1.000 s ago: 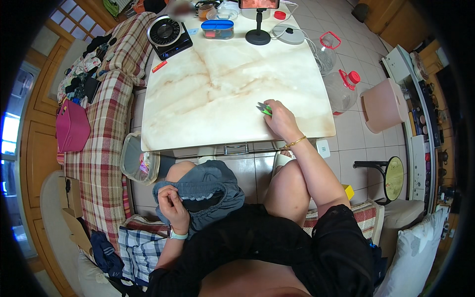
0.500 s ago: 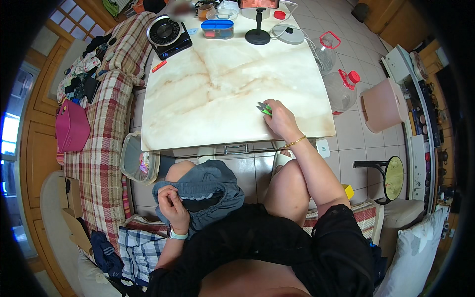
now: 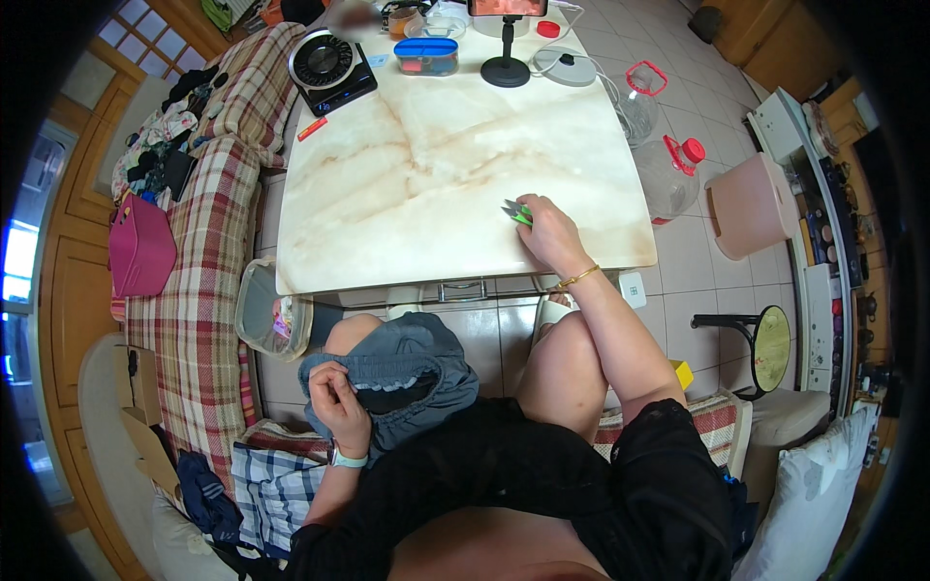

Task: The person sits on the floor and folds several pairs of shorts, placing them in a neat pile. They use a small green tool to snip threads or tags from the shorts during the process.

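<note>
My right hand (image 3: 548,232) rests on the marble table (image 3: 436,165) near its front right edge, closed on a small green-handled cutter (image 3: 516,210) whose metal tip pokes out to the left. My left hand (image 3: 336,399) is down on my lap, fingers gripping a bundled grey-blue denim garment (image 3: 402,363) that lies over my left knee. My wrist carries a pale band, and a gold bangle sits on the right wrist.
At the table's far end stand a round black fan (image 3: 325,63), a blue-lidded box (image 3: 426,55) and a phone stand (image 3: 506,58). Two clear jugs (image 3: 668,165) and a pink stool (image 3: 756,203) are right of the table. A plaid sofa (image 3: 194,261) runs along the left, with a bin (image 3: 266,315).
</note>
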A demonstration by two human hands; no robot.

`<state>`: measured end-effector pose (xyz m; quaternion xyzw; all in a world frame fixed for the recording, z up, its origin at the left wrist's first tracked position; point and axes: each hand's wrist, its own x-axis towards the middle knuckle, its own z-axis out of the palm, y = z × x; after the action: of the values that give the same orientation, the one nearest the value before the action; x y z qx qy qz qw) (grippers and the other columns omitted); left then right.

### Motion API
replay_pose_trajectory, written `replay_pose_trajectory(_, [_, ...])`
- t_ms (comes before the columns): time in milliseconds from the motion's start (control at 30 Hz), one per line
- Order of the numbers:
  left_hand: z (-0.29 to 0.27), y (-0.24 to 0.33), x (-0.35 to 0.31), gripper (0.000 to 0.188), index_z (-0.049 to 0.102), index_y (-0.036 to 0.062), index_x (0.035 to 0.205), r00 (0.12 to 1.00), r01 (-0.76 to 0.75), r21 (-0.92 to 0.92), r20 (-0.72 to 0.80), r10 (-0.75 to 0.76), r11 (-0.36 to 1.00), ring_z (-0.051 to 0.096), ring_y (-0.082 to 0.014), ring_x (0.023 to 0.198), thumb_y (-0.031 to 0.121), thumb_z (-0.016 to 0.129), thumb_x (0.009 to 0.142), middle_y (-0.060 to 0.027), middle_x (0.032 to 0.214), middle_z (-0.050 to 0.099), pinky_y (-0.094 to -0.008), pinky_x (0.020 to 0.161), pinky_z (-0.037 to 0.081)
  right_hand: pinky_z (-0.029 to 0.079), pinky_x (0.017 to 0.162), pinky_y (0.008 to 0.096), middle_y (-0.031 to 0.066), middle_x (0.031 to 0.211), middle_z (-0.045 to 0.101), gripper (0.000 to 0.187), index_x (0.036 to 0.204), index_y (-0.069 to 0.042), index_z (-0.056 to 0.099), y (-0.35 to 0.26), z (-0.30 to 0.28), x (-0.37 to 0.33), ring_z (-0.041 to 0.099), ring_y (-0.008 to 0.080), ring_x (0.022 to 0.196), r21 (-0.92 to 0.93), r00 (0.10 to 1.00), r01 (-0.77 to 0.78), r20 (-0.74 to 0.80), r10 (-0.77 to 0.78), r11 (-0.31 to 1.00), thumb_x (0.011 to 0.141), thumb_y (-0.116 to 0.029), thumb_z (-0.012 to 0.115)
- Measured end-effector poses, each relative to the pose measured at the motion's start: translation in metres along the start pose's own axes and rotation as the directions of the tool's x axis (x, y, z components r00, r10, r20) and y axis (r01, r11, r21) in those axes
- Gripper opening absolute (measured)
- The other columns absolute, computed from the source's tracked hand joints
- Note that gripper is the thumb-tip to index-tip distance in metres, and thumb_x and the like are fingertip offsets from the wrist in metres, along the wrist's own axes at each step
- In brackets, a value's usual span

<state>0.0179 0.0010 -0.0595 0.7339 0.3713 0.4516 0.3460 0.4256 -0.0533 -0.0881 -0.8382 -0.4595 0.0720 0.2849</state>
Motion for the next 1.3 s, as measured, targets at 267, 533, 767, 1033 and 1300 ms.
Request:
replay_pose_trajectory(267, [0.001,0.001,-0.001,0.013,0.049,0.0015,0.096,1.0,0.015,-0.012,-0.003,-0.016,1.0,0.04,-0.007,0.066,0.01,0.048,0.106,-0.0075,0.097,0.053,-0.0214,0.06,0.035,0.056,0.083,0.0453,0.0184,0.105,0.066,0.03,0.114,-0.006,0.064,0.0,-0.003,-0.001,0.067,0.0377,0.091,0.012,1.0,-0.014,0.009,0.014,1.0,0.085,-0.01,0.065])
replay_pose_trajectory(533, [0.0,-0.01,0.003,0.01,0.056,0.0009,0.096,0.998,-0.038,0.121,-0.035,0.043,0.992,0.049,-0.0122,0.068,0.005,0.051,0.103,-0.0078,0.096,0.057,-0.0243,0.062,0.043,0.055,0.08,0.0422,0.0226,0.099,0.07,0.028,0.113,-0.002,0.066,-0.025,-0.005,-0.001,0.068,0.0366,0.087,0.181,1.0,-0.011,0.026,0.006,0.983,0.091,-0.019,0.069])
replay_pose_trajectory(767, [-0.008,-0.002,-0.005,0.006,0.052,0.0002,0.099,0.995,0.046,-0.08,-0.082,-0.053,0.996,0.047,-0.0083,0.066,0.003,0.05,0.104,-0.0077,0.099,0.055,-0.0222,0.06,0.042,0.039,0.049,0.0196,0.0015,0.076,0.065,0.025,0.12,-0.008,0.062,-0.16,-0.029,-0.067,0.051,0.0034,0.057,0.711,0.708,-0.446,0.652,-0.27,0.544,0.103,-0.027,0.06])
replay_pose_trajectory(1033, [-0.005,-0.007,-0.004,0.011,0.051,0.0018,0.098,0.995,0.05,-0.127,-0.08,-0.061,0.991,0.048,-0.0077,0.064,0.009,0.053,0.105,-0.0046,0.092,0.052,-0.0222,0.057,0.041,0.025,0.043,0.0162,-0.0068,0.069,0.045,0.034,0.119,-0.003,0.063,-0.196,0.031,-0.103,0.034,0.0002,0.052,0.58,0.412,-0.742,0.791,-0.452,0.337,0.107,-0.033,0.052])
replay_pose_trajectory(1300, [-0.005,-0.008,-0.007,0.01,0.051,0.0023,0.098,0.996,0.019,-0.149,-0.085,-0.032,0.989,0.048,-0.0086,0.065,0.009,0.054,0.104,-0.0052,0.092,0.054,-0.0231,0.057,0.041,0.022,0.042,0.0182,-0.0089,0.063,0.04,0.037,0.113,-0.005,0.068,-0.206,0.021,-0.101,0.031,0.0004,0.049,0.492,0.344,-0.745,0.862,-0.372,0.451,0.107,-0.038,0.051])
